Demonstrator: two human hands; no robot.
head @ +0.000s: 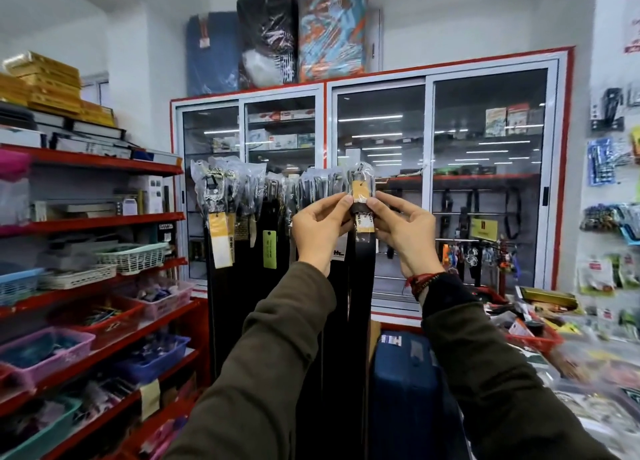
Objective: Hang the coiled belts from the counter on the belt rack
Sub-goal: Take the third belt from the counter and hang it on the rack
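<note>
A black belt [362, 279] hangs straight down at the right end of the belt rack [277, 179], its buckle wrapped in clear plastic with a yellow tag. My left hand [320, 229] pinches the belt just under the buckle from the left. My right hand [403, 231] pinches it from the right at the same height. Several other black belts [242, 286] with plastic-wrapped buckles and yellow or green tags hang to the left. The rack's bar is hidden behind the buckles.
Red shelves with plastic baskets [131, 258] line the left side. A glass-door cabinet [381, 182] stands behind the rack. A blue suitcase [405, 390] sits below the belts. The cluttered counter [571, 348] with a red basket runs along the right.
</note>
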